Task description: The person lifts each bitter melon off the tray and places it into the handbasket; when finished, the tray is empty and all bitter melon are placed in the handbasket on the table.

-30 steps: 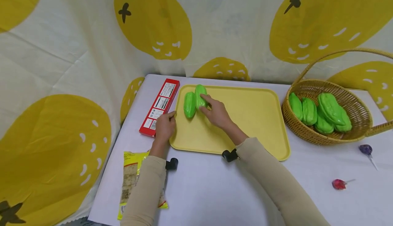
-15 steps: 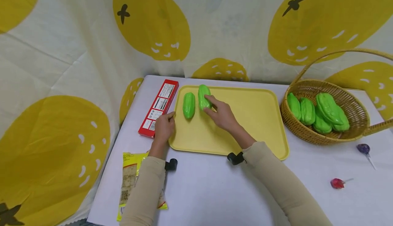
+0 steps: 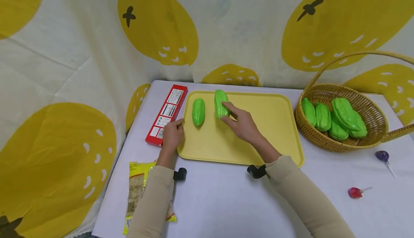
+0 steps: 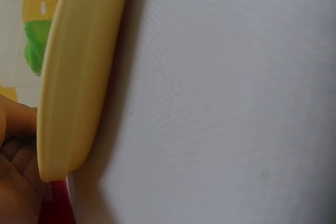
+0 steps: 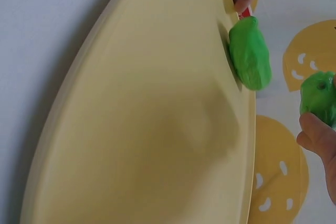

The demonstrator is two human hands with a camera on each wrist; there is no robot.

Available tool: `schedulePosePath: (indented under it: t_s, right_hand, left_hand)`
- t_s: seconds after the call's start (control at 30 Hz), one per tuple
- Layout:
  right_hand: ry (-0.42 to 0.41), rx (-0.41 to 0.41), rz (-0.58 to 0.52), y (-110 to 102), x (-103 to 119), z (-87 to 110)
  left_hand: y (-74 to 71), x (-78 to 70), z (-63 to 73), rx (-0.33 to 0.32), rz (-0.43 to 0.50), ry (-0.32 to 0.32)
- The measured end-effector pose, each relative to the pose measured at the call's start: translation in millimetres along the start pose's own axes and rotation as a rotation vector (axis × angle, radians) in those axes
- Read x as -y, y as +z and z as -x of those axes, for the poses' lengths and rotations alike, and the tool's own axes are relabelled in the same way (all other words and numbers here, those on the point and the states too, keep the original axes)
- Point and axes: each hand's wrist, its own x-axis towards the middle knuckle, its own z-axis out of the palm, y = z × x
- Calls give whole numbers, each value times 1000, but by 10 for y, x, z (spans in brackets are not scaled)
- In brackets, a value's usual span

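Observation:
My right hand [image 3: 243, 125] pinches a green, ridged star fruit [image 3: 221, 99] between thumb and fingers over the left half of the yellow tray [image 3: 258, 141]. In the right wrist view this star fruit [image 5: 316, 95] shows against the curtain, apparently raised off the tray. A second star fruit [image 3: 198, 112] lies lengthwise on the tray, to its left. My left hand [image 3: 172, 135] grips the tray's left rim. The left wrist view shows the tray's outer wall [image 4: 79, 87] with part of that hand [image 4: 18, 166] at its edge; some fingers are hidden.
A wicker basket [image 3: 310, 137] with several green star fruits stands right of the tray. On the left lie a red box [image 3: 166, 116] and a yellow food packet [image 3: 137, 187], partly under my left forearm. Two lollipops, purple [image 3: 382, 155] and red [image 3: 355, 192], lie at the right.
My right hand has carried its star fruit rightward, away from the other one, and the gap between them has widened. My left hand has stayed at the tray rim.

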Motion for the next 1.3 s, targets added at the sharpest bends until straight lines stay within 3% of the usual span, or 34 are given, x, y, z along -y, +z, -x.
schedulePosePath:
  t_s: [0.47, 1.3]
  right_hand:
    - [-1, -40, 25, -230, -75, 219]
    - [19, -93, 78, -482, -158, 400]
  left_hand:
    - [9, 6, -14, 6, 6, -2]
    - [3, 26, -19, 10, 11, -2]
